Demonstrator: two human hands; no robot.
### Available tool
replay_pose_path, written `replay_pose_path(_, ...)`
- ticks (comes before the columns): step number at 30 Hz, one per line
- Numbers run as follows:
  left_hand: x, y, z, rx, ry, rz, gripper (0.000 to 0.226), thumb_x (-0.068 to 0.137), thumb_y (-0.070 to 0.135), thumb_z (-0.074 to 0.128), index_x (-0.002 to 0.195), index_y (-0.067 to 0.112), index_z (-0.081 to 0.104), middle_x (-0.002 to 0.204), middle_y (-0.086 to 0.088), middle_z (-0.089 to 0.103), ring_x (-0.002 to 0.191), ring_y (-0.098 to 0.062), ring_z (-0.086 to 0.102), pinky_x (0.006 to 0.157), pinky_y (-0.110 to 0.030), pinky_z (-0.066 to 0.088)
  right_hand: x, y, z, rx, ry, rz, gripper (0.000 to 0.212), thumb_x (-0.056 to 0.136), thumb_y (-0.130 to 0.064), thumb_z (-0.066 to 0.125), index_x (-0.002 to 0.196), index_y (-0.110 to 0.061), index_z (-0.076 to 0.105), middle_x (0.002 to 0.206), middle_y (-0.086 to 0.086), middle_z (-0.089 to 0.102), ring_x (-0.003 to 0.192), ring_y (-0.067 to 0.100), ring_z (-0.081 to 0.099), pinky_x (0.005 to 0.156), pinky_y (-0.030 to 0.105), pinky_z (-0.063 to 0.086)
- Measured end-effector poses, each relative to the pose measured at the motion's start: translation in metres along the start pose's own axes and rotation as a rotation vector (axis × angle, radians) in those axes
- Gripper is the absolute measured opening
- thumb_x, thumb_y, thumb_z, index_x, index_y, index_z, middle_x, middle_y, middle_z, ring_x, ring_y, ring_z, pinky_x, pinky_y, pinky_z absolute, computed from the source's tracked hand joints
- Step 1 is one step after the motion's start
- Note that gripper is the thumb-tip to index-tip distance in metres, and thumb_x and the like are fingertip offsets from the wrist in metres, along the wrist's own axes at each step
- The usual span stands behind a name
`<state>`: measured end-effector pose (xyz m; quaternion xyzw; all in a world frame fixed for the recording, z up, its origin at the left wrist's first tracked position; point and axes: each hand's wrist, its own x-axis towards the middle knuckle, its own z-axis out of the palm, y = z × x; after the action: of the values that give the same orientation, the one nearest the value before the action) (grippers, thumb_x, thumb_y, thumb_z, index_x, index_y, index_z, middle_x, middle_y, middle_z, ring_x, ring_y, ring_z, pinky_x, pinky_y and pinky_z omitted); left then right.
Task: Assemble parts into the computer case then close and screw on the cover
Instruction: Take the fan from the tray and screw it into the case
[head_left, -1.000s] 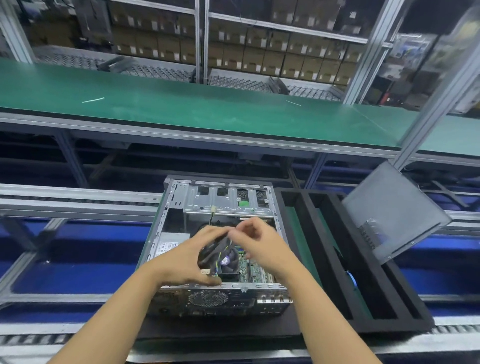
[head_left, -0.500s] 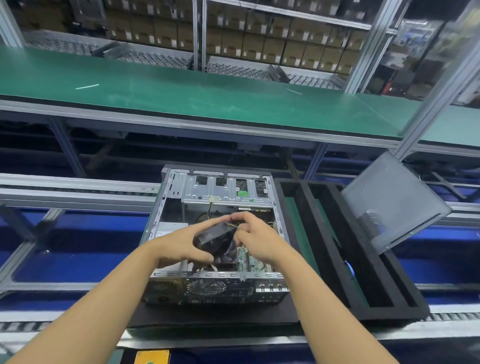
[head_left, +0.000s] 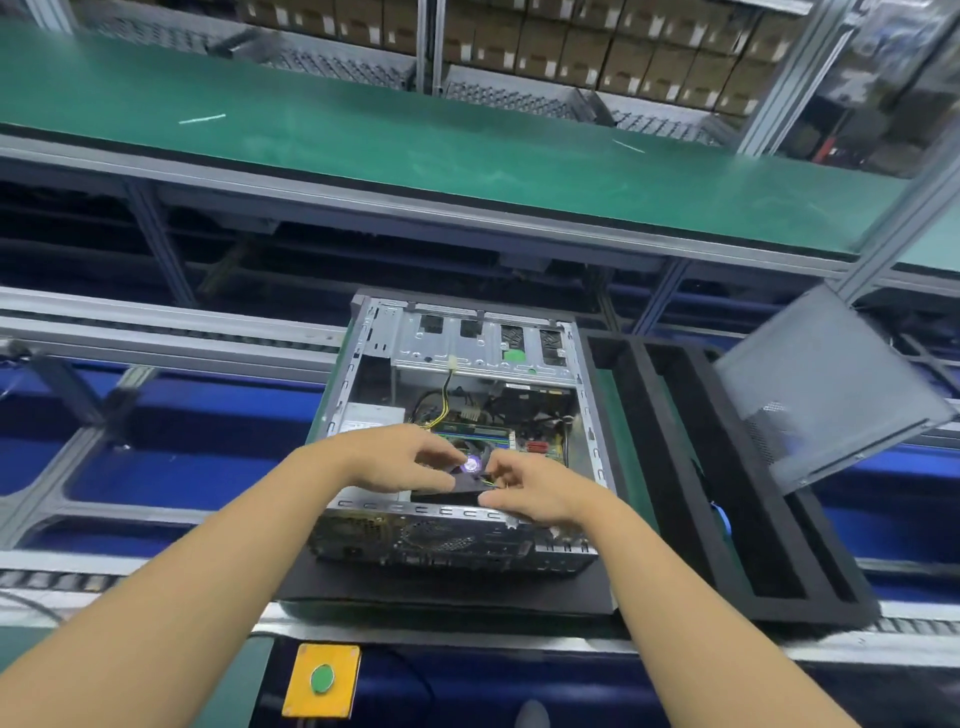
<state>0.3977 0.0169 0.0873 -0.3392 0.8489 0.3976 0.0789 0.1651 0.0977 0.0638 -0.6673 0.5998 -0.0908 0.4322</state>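
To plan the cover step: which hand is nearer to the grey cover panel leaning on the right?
Right. The right hand is at the fan inside the case, left of the cover panel and apart from it; the left hand is farther left.

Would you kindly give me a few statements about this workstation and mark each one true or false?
1. The left hand and the right hand both hold the fan inside the open case. True.
2. The cover is already fitted on the case. False: it stands tilted at the right side of the tray, off the case.
3. The tray lies to the right of the case. True.
4. The button on the yellow box is red. False: it is green.
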Motion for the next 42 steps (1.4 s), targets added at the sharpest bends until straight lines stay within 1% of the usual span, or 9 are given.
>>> replay_pose_path(3,0.002,0.001,0.014,0.113,-0.046,0.013,0.069,0.079,0.069,0.063,0.140,0.040,0.050,0.134,0.020,0.056,0.115,-0.005,0.054,0.091,-0.022,0.040,-0.003,-0.008,-0.005,0.043,-0.122,0.058,0.026,0.097,-0.038,0.067,0.112,-0.018,0.059,0.085,-0.005,0.060,0.063,0.005,0.051,0.066,0.024,0.040)
replay_pose_path(6,0.002,0.000,0.031,0.226,-0.014,0.076,0.062,0.080,0.056,0.070,0.136,0.039,0.053,0.127,0.019,0.060,0.108,-0.004,0.055,0.087,-0.021,0.042,-0.005,-0.010,-0.007,-0.056,-0.180,0.111,0.019,0.099,-0.043,0.061,0.110,-0.030,0.067,0.096,-0.006,0.066,0.078,0.006,0.056,0.078,0.030,0.045)
replay_pose_path(11,-0.001,-0.004,0.043,0.232,0.140,0.122,0.044,0.084,0.042,0.066,0.127,0.037,0.061,0.118,0.019,0.067,0.093,0.000,0.056,0.079,-0.015,0.042,-0.005,-0.004,-0.018,0.159,-0.165,0.150,0.032,0.095,-0.013,0.062,0.125,-0.023,0.067,0.083,-0.007,0.065,0.069,0.008,0.057,0.072,0.023,0.043)
replay_pose_path(15,-0.005,-0.007,0.049,0.223,0.193,0.116,0.041,0.085,0.043,0.064,0.125,0.038,0.063,0.119,0.020,0.067,0.102,-0.004,0.060,0.088,-0.027,0.049,-0.011,0.009,-0.026,0.357,-0.030,0.055,0.022,0.094,0.005,0.063,0.112,-0.008,0.068,0.080,0.000,0.064,0.066,0.011,0.059,0.062,0.022,0.048)
replay_pose_path(20,-0.004,-0.010,0.058,0.241,0.288,0.107,0.033,0.080,0.046,0.064,0.112,0.041,0.061,0.105,0.020,0.067,0.089,-0.005,0.059,0.074,-0.024,0.046,-0.013,0.022,-0.017,0.646,0.255,0.062,0.011,0.092,0.008,0.066,0.095,-0.002,0.067,0.081,0.007,0.067,0.070,0.018,0.066,0.070,0.026,0.058)
replay_pose_path(24,-0.002,-0.012,0.059,0.239,0.294,0.086,0.034,0.077,0.050,0.063,0.110,0.044,0.059,0.092,0.020,0.065,0.072,0.000,0.053,0.067,-0.028,0.043,0.001,0.021,-0.006,0.241,0.436,0.157,0.012,0.089,0.000,0.071,0.087,-0.011,0.069,0.084,0.006,0.072,0.066,0.010,0.067,0.071,0.026,0.056)
replay_pose_path(28,0.000,-0.013,0.058,0.276,0.261,0.083,0.035,0.076,0.055,0.061,0.108,0.044,0.055,0.092,0.014,0.068,0.073,-0.006,0.056,0.071,-0.031,0.049,0.018,0.010,0.003,-0.157,0.278,0.133,0.014,0.087,-0.009,0.076,0.084,-0.020,0.069,0.090,-0.001,0.071,0.074,0.011,0.061,0.068,0.022,0.049)
replay_pose_path(37,0.001,-0.013,0.059,0.306,0.299,0.086,0.032,0.079,0.057,0.065,0.105,0.047,0.050,0.064,0.026,0.051,0.062,0.003,0.044,0.057,-0.019,0.031,0.021,0.027,0.003,-0.080,0.288,0.216,0.014,0.097,-0.016,0.064,0.084,-0.021,0.066,0.087,-0.001,0.069,0.073,0.019,0.059,0.074,0.037,0.056)
replay_pose_path(42,0.001,-0.012,0.061,0.281,0.309,0.059,0.047,0.072,0.062,0.067,0.113,0.049,0.050,0.113,0.022,0.069,0.094,-0.001,0.062,0.077,-0.022,0.045,0.015,0.026,0.002,0.074,0.392,0.186,0.023,0.101,-0.014,0.051,0.090,-0.027,0.065,0.087,-0.008,0.072,0.073,0.030,0.066,0.067,0.042,0.059)
